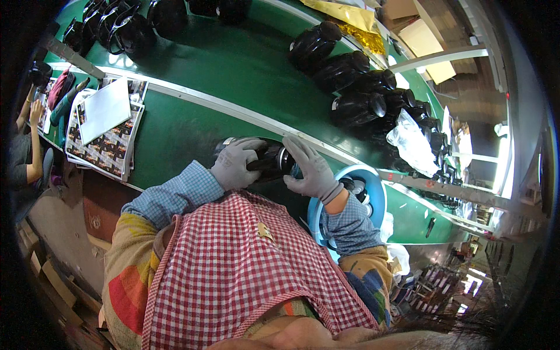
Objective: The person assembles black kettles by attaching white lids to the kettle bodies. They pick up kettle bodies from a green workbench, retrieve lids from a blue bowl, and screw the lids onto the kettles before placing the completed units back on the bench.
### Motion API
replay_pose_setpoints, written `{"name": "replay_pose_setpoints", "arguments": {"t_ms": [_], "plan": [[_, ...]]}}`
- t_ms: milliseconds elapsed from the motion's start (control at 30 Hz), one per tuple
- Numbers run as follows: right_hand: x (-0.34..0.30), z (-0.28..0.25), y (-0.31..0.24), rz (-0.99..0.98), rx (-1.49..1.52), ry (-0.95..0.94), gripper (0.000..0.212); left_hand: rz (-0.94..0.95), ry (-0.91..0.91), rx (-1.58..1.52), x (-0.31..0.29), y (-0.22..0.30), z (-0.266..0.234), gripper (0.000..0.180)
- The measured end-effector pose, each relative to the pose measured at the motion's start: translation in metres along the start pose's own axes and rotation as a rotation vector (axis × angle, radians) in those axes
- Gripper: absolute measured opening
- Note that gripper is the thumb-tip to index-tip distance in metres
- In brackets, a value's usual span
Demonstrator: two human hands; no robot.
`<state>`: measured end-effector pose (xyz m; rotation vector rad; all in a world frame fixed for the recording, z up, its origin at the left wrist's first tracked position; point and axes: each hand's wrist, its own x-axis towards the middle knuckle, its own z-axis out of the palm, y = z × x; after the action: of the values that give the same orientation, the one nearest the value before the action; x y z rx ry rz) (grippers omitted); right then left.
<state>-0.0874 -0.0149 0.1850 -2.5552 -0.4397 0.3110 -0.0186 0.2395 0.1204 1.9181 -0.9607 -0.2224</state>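
A glossy black jug (269,165) lies on its side between my hands, over the green tabletop near my body. My left hand (236,164), in a grey glove, is wrapped round its body. At the jug's right end, by a silver ring, my gloved right hand (311,171) grips with the thumb below and the fingers above. What lies inside that right grip is mostly hidden. A light blue tub (378,192) holding small black and white round parts stands just beside my right wrist.
Black jugs with handles (131,34) stand at the far left; more black jugs (357,108) crowd the right. A metal rail (233,109) crosses the green bench. Printed sheets with a white sheet (106,111) lie left, near another person's arm (35,140). A clear plastic bag (411,143) rests right.
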Motion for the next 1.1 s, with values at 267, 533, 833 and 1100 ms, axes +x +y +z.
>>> {"name": "replay_pose_setpoints", "arguments": {"t_ms": [267, 533, 833, 1100], "plan": [[0.006, -0.002, -0.011, 0.128, -0.148, 0.014, 0.106, -0.056, 0.029, -0.002, 0.003, -0.002, -0.001, 0.02], [0.007, 0.003, 0.009, 0.061, 0.083, 0.02, 0.102, -0.07, 0.006, -0.052, 0.008, -0.014, -0.002, 0.02], [0.025, -0.001, 0.026, -0.255, 0.024, 0.04, 0.086, -0.229, -0.25, -0.254, 0.04, -0.051, -0.031, 0.029], [0.03, -0.004, 0.017, -0.089, -0.135, -0.024, 0.082, -0.529, -0.498, -0.391, 0.075, -0.036, -0.046, 0.03]]}}
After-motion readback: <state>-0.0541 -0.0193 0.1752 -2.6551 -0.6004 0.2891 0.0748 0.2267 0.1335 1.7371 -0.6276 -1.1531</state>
